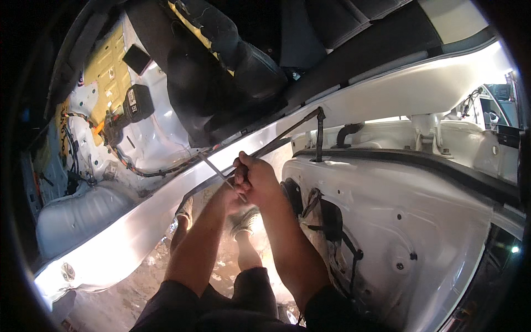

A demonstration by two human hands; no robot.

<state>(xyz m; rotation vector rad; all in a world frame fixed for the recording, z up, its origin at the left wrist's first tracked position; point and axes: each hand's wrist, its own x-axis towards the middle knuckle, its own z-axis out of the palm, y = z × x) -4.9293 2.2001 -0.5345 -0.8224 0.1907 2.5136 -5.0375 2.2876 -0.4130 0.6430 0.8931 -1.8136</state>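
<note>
The left hand (232, 195) is mostly tucked behind the right hand (255, 178), so you can't really make out its fingers or how it grips. The thin metal rod (217, 170) vanishes into both fists, so its lower end is hidden. The long dark rod (287, 131) runs behind the hands too, and I can't tell whether either hand touches it. The shoes (243, 221) are half covered by the forearms and blown out by glare. The door panel (398, 221) gets cut off at the lower right edge, and the wiring (127, 163) on the car floor is too small to sort out.
</note>
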